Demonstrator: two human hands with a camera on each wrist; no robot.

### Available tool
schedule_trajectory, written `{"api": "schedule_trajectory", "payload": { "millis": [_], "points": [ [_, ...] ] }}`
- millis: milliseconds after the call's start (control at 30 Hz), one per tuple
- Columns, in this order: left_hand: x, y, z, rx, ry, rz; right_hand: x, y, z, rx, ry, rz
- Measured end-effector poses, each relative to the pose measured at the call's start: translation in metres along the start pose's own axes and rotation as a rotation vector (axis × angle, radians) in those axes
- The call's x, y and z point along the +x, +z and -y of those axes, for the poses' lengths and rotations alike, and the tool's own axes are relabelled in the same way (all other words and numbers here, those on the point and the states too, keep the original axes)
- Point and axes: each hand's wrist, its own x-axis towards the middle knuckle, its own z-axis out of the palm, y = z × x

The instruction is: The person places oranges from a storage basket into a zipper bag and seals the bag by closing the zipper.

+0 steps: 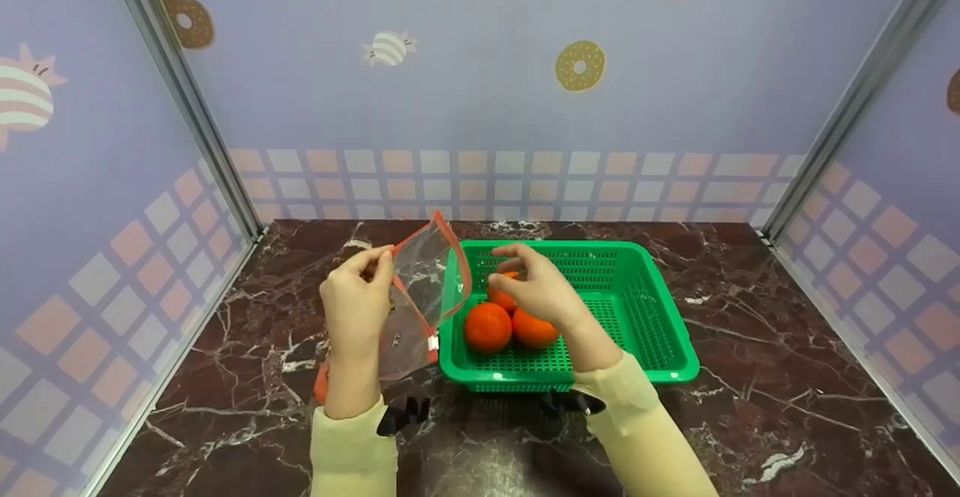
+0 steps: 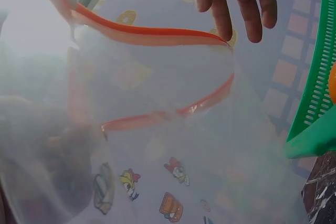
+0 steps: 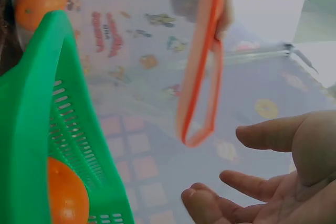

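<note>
A clear zip bag with an orange-red rim and small cartoon prints hangs from my left hand, its thumb and fingers pinching the rim. The mouth gapes toward the basket, as the left wrist view shows too. An orange shows through the bag's lower part in the right wrist view. My right hand hovers over the green basket, fingers spread and holding nothing. Beneath it sit three oranges in the basket's left side; the hand partly covers two of them.
The basket stands on a dark marbled table, just right of the bag. Behind it rises a lilac wall with printed doughnuts and tiles. Side walls with metal corner posts close off both sides.
</note>
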Motion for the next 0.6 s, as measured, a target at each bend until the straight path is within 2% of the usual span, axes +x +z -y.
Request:
{"api": "schedule_trajectory", "payload": {
  "millis": [100, 300, 433, 600],
  "points": [
    [-0.003, 0.003, 0.001, -0.022, -0.032, 0.006, -0.009, -0.005, -0.008, -0.015, -0.024, -0.015],
    [-0.006, 0.006, 0.003, -0.086, -0.052, 0.007, -0.018, -0.008, -0.024, -0.079, -0.016, -0.079],
    [-0.006, 0.007, 0.004, -0.132, -0.061, 0.02, -0.021, -0.008, -0.034, -0.139, -0.013, -0.095],
    [-0.007, 0.007, 0.005, -0.137, -0.056, 0.021, -0.02, -0.006, -0.043, -0.225, 0.016, -0.096]
  ]
}}
